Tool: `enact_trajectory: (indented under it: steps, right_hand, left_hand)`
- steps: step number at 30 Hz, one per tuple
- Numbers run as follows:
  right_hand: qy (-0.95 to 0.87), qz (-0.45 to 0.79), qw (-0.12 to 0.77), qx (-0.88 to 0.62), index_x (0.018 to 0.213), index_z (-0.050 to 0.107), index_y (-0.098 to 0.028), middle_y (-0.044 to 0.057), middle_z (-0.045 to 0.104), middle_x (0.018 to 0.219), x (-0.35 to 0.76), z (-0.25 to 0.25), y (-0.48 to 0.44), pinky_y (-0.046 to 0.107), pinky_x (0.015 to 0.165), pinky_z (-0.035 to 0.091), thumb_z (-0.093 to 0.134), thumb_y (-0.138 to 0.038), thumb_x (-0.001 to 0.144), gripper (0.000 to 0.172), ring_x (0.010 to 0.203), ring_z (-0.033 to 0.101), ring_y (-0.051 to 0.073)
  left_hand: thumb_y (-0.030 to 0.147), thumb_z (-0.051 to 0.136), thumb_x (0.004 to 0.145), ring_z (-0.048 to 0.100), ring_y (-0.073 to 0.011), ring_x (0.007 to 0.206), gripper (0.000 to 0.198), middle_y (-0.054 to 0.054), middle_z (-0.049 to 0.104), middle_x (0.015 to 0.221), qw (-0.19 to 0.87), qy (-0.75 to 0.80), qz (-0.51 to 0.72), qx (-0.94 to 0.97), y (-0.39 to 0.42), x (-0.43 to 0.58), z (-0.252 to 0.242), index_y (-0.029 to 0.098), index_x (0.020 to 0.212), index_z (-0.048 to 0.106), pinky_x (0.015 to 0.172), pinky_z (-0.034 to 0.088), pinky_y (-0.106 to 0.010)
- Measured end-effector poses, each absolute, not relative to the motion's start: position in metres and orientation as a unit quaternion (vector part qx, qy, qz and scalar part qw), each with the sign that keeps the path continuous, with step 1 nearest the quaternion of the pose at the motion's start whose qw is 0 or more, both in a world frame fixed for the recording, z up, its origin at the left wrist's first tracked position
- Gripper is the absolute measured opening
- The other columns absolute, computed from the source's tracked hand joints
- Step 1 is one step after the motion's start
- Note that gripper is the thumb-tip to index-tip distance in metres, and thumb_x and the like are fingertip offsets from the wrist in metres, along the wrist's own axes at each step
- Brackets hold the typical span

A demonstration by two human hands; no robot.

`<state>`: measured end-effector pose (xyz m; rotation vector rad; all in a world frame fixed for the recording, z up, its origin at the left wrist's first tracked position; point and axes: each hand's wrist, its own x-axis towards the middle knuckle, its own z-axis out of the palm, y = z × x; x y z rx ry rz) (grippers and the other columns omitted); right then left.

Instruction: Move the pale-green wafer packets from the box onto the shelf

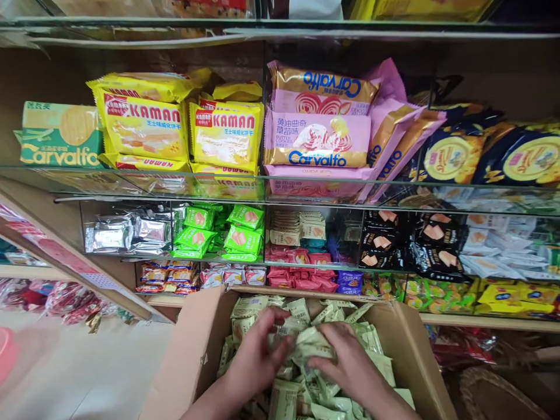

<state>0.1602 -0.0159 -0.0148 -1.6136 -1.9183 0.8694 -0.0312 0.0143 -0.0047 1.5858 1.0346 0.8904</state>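
Observation:
An open cardboard box (196, 344) stands in front of me, full of small pale green snack packets (306, 341). Both my hands are down in the pile. My left hand (258, 350) has its fingers curled round a bunch of packets at the middle of the box. My right hand (350, 361) lies beside it, fingers bent and closing on packets at the same heap. The two hands nearly touch.
Glass shelves rise behind the box. The top one holds yellow Kaman packs (144, 125), a green Carvalfo box (59, 137) and pink Carvalfo cookie packs (317, 137). Lower compartments hold green packets (219, 233), silver packets (126, 233) and black packets (411, 242). Pale floor lies at the left.

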Motion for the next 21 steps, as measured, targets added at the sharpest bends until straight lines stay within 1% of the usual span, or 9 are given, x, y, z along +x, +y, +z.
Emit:
enact_trajectory:
  steps: [2, 4, 6, 8, 11, 13, 16, 18, 21]
  right_hand:
    - [-0.609, 0.413, 0.325, -0.594, 0.102, 0.051, -0.021, 0.005, 0.060, 0.099, 0.161, -0.007, -0.015, 0.032, 0.076, 0.041, 0.057, -0.038, 0.073, 0.035, 0.091, 0.054, 0.023]
    - [-0.559, 0.496, 0.383, -0.543, 0.113, 0.046, -0.021, 0.006, 0.058, 0.107, 0.158, 0.002, -0.012, 0.031, 0.078, 0.043, 0.051, -0.041, 0.077, 0.042, 0.094, 0.054, 0.021]
    - [-0.561, 0.524, 0.410, -0.492, 0.118, 0.044, -0.021, 0.006, 0.056, 0.114, 0.152, 0.011, -0.010, 0.032, 0.086, 0.040, 0.048, -0.039, 0.079, 0.043, 0.101, 0.052, 0.020]
    - [-0.583, 0.515, 0.404, -0.481, 0.119, 0.046, -0.022, 0.005, 0.054, 0.118, 0.145, 0.016, -0.009, 0.034, 0.093, 0.035, 0.046, -0.038, 0.081, 0.041, 0.109, 0.047, 0.021]
    - [-0.572, 0.497, 0.407, -0.510, 0.120, 0.045, -0.022, 0.006, 0.054, 0.116, 0.138, 0.014, -0.012, 0.035, 0.095, 0.034, 0.043, -0.038, 0.082, 0.041, 0.113, 0.043, 0.021]
    - [-0.524, 0.491, 0.438, -0.540, 0.116, 0.046, -0.021, 0.008, 0.055, 0.111, 0.137, 0.007, -0.016, 0.034, 0.089, 0.039, 0.046, -0.040, 0.080, 0.041, 0.107, 0.048, 0.021]
    - [-0.439, 0.509, 0.484, -0.560, 0.101, 0.050, -0.020, 0.007, 0.058, 0.093, 0.135, -0.004, -0.021, 0.030, 0.069, 0.049, 0.058, -0.042, 0.072, 0.038, 0.083, 0.057, 0.019]
    - [-0.384, 0.555, 0.501, -0.542, 0.092, 0.050, -0.020, 0.003, 0.058, 0.082, 0.133, -0.008, -0.023, 0.027, 0.056, 0.049, 0.062, -0.042, 0.068, 0.035, 0.066, 0.055, 0.014]
    - [-0.325, 0.586, 0.530, -0.520, 0.086, 0.051, -0.020, -0.002, 0.056, 0.071, 0.131, -0.012, -0.023, 0.023, 0.051, 0.046, 0.063, -0.042, 0.067, 0.032, 0.055, 0.051, 0.010]
  left_hand:
    - [0.023, 0.062, 0.072, 0.047, -0.0215, 0.103, 0.037, -0.006, 0.053, 0.110, 0.604, 0.401, 0.403, 0.558, 0.019, -0.027, 0.002, 0.024, 0.107, 0.051, 0.087, 0.037, -0.031]
    - [0.025, 0.065, 0.069, 0.047, -0.0225, 0.106, 0.048, -0.007, 0.052, 0.116, 0.721, 0.352, 0.401, 0.441, 0.021, -0.019, 0.007, 0.025, 0.114, 0.048, 0.086, 0.038, -0.032]
    - [0.029, 0.065, 0.069, 0.050, -0.0238, 0.103, 0.051, -0.007, 0.054, 0.115, 0.805, 0.296, 0.381, 0.344, 0.021, -0.010, 0.009, 0.025, 0.116, 0.047, 0.082, 0.041, -0.033]
    - [0.031, 0.065, 0.069, 0.053, -0.0246, 0.099, 0.048, -0.008, 0.056, 0.112, 0.847, 0.261, 0.371, 0.278, 0.020, -0.003, 0.010, 0.022, 0.114, 0.050, 0.079, 0.042, -0.033]
    - [0.031, 0.059, 0.074, 0.057, -0.0235, 0.093, 0.039, -0.007, 0.060, 0.105, 0.862, 0.257, 0.384, 0.209, 0.020, 0.004, 0.009, 0.021, 0.111, 0.051, 0.079, 0.043, -0.034]
    - [0.032, 0.054, 0.077, 0.059, -0.0222, 0.088, 0.036, -0.007, 0.061, 0.102, 0.853, 0.267, 0.408, 0.186, 0.021, 0.006, 0.009, 0.021, 0.111, 0.050, 0.079, 0.043, -0.035]
    - [0.037, 0.052, 0.078, 0.060, -0.0204, 0.085, 0.039, -0.005, 0.061, 0.102, 0.824, 0.282, 0.460, 0.175, 0.023, 0.007, 0.011, 0.025, 0.114, 0.046, 0.079, 0.043, -0.035]
    - [0.039, 0.054, 0.077, 0.060, -0.0189, 0.083, 0.043, -0.004, 0.061, 0.102, 0.807, 0.282, 0.487, 0.177, 0.023, 0.009, 0.012, 0.029, 0.118, 0.042, 0.078, 0.043, -0.035]
    - [0.033, 0.063, 0.071, 0.060, -0.0156, 0.077, 0.053, -0.001, 0.062, 0.095, 0.784, 0.301, 0.506, 0.196, 0.021, 0.009, 0.011, 0.029, 0.118, 0.040, 0.073, 0.045, -0.031]
